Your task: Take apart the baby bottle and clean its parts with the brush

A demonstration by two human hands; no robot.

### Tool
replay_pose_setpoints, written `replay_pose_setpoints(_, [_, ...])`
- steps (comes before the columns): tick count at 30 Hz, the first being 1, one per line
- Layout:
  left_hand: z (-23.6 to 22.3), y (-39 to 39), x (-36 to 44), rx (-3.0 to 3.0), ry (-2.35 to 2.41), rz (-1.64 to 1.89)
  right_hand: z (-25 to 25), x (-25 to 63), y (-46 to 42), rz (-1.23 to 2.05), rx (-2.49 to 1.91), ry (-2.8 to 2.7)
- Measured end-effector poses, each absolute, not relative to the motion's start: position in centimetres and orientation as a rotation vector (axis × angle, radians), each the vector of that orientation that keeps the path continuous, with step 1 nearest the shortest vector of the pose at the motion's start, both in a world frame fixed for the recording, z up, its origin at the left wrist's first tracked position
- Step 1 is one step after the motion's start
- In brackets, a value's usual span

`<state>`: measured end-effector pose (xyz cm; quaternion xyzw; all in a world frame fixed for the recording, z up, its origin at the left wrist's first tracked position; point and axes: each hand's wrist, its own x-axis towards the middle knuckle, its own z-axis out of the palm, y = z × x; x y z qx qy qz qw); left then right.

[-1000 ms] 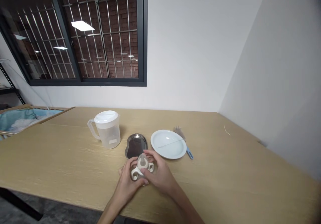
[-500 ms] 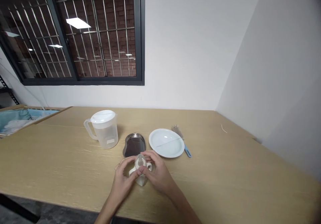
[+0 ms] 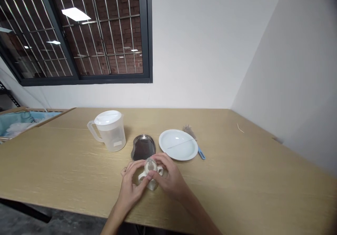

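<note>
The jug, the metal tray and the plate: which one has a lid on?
The jug, leftmost, with a white lid; the metal tray and the plate have none.

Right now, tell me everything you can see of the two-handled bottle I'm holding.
The small bottle looks like plastic, with a clear domed top over a cream part, a white handle at each side and a pale body below. Your left hand and right hand hold it between them, thumbs at the front, on your side of the metal tray. I can't tell its contents or whether it touches the table.
</note>
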<state>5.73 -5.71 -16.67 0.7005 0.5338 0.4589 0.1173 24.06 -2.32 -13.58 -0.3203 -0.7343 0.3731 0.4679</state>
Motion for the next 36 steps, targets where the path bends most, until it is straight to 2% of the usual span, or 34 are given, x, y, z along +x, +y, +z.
replay_pose_setpoints(23, [-16.5, -5.7, 5.6, 2.097, 1.595, 1.319, -12.8, 24.1, -3.4, 0.991, -0.774, -1.706])
replay_pose_setpoints(28, [-17.4, -6.3, 5.7, 1.929, 1.724, 1.343, -12.1, 24.7, -3.5, 0.943, -0.85, -1.685])
replay_pose_setpoints(32, [-18.0, -6.5, 5.4, 1.809, 1.695, 1.479, -11.9, 25.4, -2.5, 0.857, -0.963, -1.658])
replay_pose_setpoints(36, [-18.0, -6.3, 5.0, 1.778, 1.669, 1.469, -11.6, 26.0, -1.5, 0.749, -0.978, -1.657])
